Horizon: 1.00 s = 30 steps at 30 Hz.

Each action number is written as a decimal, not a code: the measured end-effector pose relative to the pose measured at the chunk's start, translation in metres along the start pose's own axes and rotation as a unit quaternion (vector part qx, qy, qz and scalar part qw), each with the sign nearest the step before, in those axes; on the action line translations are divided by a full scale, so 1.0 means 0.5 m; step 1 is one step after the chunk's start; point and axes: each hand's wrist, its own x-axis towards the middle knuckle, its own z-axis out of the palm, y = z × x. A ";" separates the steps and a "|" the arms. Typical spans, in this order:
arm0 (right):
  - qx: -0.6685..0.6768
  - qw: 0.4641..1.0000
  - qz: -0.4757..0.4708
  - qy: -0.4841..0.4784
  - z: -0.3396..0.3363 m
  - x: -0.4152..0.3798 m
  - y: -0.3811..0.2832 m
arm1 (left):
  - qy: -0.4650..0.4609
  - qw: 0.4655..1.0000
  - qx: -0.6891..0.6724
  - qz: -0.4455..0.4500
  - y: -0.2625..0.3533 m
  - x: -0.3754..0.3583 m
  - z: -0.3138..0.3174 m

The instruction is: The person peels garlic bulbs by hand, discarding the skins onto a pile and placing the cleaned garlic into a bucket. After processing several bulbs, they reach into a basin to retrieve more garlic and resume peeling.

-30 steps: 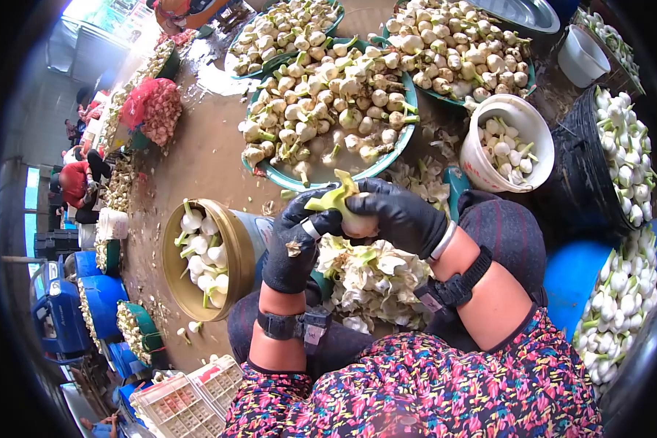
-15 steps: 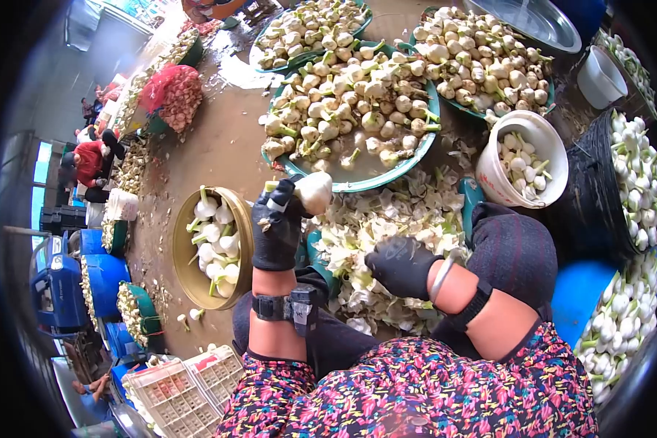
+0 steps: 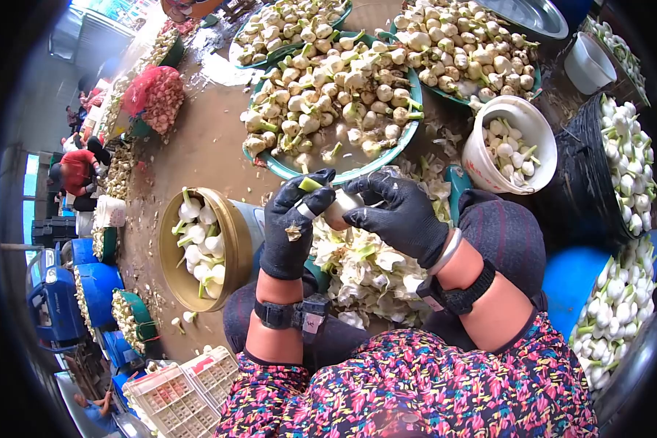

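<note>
My left hand (image 3: 288,226), in a black glove, is closed round the green stem end of a garlic bulb (image 3: 339,213). My right hand (image 3: 405,219), gloved in black too, presses its thumb and fingers on the same bulb from the right. Both hands partly cover the bulb. Below them, a heap of pale garlic peelings (image 3: 376,274) lies between my knees. Just beyond stands a green basin (image 3: 419,98) of unpeeled garlic bulbs in murky water. Left of my left hand, a yellow bucket (image 3: 235,252) tilts towards me with peeled white bulbs inside.
A white bucket (image 3: 546,139) with some peeled bulbs stands at the right, beside a black container (image 3: 573,171) of white bulbs. More heaped basins stand at the back. A red net bag (image 3: 142,91) and a person in red (image 3: 77,169) are at the far left.
My right hand has risen from the peelings to the bulb and now grips it. My left hand has brought the bulb slightly lower and to the right. The camera view has shifted a little.
</note>
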 end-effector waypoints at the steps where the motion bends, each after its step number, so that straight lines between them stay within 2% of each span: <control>1: -0.042 0.999 0.030 -0.017 -0.003 -0.002 -0.007 | 0.000 1.000 -0.001 -0.001 0.002 0.000 0.006; 3: -0.025 0.999 0.030 -0.007 -0.003 -0.002 -0.015 | -0.008 0.997 0.062 0.039 0.003 -0.001 0.014; 4: -0.106 0.994 -0.015 -0.006 -0.005 0.001 -0.017 | -0.009 0.997 0.062 0.038 0.003 0.000 0.014; 6: -0.217 0.973 -0.075 -0.009 0.003 0.003 -0.017 | -0.025 0.972 0.207 0.110 0.003 0.000 0.008; 7: -0.216 0.973 -0.075 -0.011 0.010 0.001 -0.015 | -0.024 0.972 0.208 0.110 0.004 0.000 0.008; 9: -0.296 0.946 -0.130 -0.005 0.025 -0.006 -0.007 | 0.012 0.985 0.162 0.061 0.009 0.002 0.008; 11: -0.290 0.953 -0.081 -0.036 0.032 -0.025 -0.012 | 0.027 0.989 0.133 0.057 0.010 0.008 -0.005; 13: -0.365 0.921 -0.013 -0.138 0.027 -0.031 0.001 | 0.050 0.995 0.069 0.056 0.011 0.009 -0.012; 15: -0.389 0.907 0.013 -0.159 0.022 -0.034 0.015 | 0.059 0.996 0.027 0.061 0.004 0.012 -0.021; 17: -0.444 0.880 0.038 -0.161 0.013 -0.034 0.030 | 0.058 0.990 -0.124 -0.028 0.002 0.013 -0.036; 19: -0.462 0.856 0.108 -0.208 0.003 -0.027 0.032 | 0.073 0.987 -0.098 0.105 -0.031 0.029 -0.073; 20: -0.493 0.825 0.154 -0.230 0.005 -0.020 0.019 | 0.102 0.980 0.058 0.160 -0.008 0.023 -0.083; 21: -0.478 0.835 0.158 -0.224 0.001 -0.020 0.015 | 0.130 0.945 0.212 0.211 0.024 0.010 -0.099; 23: -0.471 0.820 0.161 -0.282 -0.002 -0.018 0.014 | 0.169 0.960 0.139 0.177 0.097 -0.013 -0.168; 25: -0.440 0.822 0.148 -0.330 -0.003 -0.029 0.011 | 0.238 0.902 0.307 0.187 0.140 -0.020 -0.261; 27: -0.420 0.835 0.133 -0.329 0.001 -0.036 0.001 | 0.197 0.794 0.550 0.169 0.162 -0.018 -0.314; 28: -0.399 0.860 0.108 -0.300 0.004 -0.035 -0.002 | 0.185 0.793 0.549 0.187 0.150 -0.006 -0.304; 29: -0.377 0.882 0.083 -0.271 0.006 -0.034 -0.005 | 0.125 0.822 0.523 0.188 0.149 0.011 -0.248; 30: -0.377 0.881 0.084 -0.272 0.007 -0.032 -0.005 | 0.080 0.820 0.528 0.207 0.121 0.037 -0.200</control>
